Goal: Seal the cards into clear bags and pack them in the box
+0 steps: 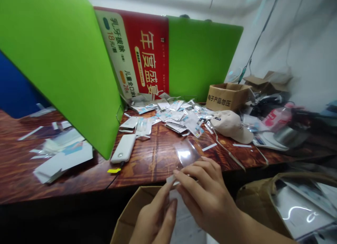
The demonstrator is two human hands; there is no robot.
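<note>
Above an open cardboard box [131, 209], my left hand [158, 214] and my right hand [202, 188] come together at the fingertips. Between them is a clear plastic bag [185, 151], shiny and see-through, which stretches forward over the table edge. A small white piece [170, 179] shows at the left fingertips; whether it belongs to the bag I cannot tell. My left thumb and forefinger are closed on the bag's near end. The right fingers are bent over the same spot, and their tips are partly hidden. White sheets [185, 219] lie in the box below.
A pile of small packets [176, 116] covers the back of the brown table [150, 156]. Green panels [202, 58] stand behind. Also there are a white power bank [123, 148] with a cable, a cap [231, 124], a cardboard carton [228, 96] and another filled box [258, 191].
</note>
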